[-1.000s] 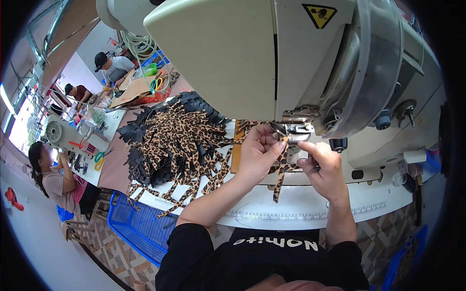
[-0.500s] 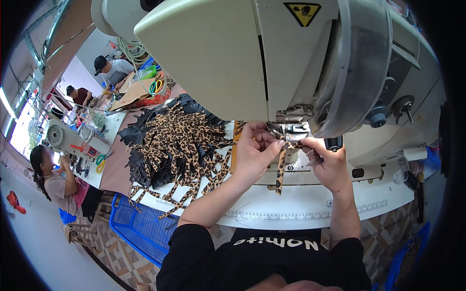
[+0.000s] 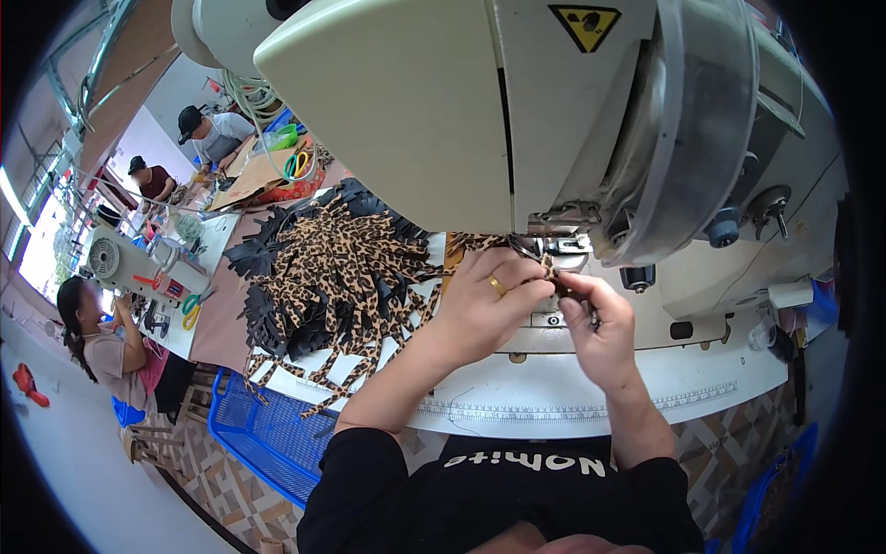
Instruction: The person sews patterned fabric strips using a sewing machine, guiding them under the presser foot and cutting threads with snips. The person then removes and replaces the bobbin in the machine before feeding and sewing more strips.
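Close in front of the sewing machine (image 3: 397,111), my two hands meet at a narrow leopard-print strip (image 3: 551,268). My left hand (image 3: 494,300), with a gold ring on one finger, is closed on the strip from the left, its back turned up. From the other side my right hand (image 3: 600,328) pinches the strip between thumb and fingers. Only a short piece of it shows; the rest is hidden by my hands. The metal presser foot (image 3: 561,246) sits just beyond my fingertips.
Left of my hands lies a big heap of leopard-print and black strips (image 3: 332,249). A blue plastic basket (image 3: 263,443) stands below the table edge. A printed ruler (image 3: 554,415) runs along the white tabletop. Green-and-yellow scissors (image 3: 191,312) and co-workers (image 3: 111,337) are farther left.
My left hand has turned over so its back shows. My right hand has drawn nearer and lower. The strip's long tail, which hung toward me, is now out of sight.
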Available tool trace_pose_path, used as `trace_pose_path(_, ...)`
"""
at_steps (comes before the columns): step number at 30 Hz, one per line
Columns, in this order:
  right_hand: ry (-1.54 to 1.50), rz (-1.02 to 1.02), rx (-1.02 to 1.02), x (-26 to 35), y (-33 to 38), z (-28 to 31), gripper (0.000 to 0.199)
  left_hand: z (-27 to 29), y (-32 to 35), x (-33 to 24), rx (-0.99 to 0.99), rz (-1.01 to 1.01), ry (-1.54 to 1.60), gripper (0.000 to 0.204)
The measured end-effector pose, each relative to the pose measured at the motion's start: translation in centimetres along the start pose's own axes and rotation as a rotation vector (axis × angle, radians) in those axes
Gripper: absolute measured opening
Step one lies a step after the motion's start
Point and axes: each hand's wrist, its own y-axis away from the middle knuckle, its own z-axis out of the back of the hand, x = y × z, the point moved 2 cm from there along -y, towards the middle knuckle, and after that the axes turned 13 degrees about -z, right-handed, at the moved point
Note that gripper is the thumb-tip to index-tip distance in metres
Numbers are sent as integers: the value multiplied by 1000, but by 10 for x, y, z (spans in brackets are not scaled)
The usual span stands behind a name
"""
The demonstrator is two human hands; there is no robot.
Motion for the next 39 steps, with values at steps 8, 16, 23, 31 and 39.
trace_pose_path(8, -262, -195, 82, -4, 12, -22, 32, -9, 8, 11, -20, -88, -18, 32)
trace_pose_path(16, -342, -184, 58, -7, 7, -29, 31, -5, 9, 12, 8, -63, -8, 32)
trace_pose_path(23, -384, -190, 79, -10, 9, -26, 29, -6, 7, 13, -39, -7, -28, 30)
trace_pose_path(31, -315, -298, 127, -24, 34, -10, 21, -17, 19, 31, -130, 102, 95, 24)
trace_pose_path(39, 251, -256, -125, -48, 75, 59, 17, -54, 30, 85, -17, 394, 217, 27)
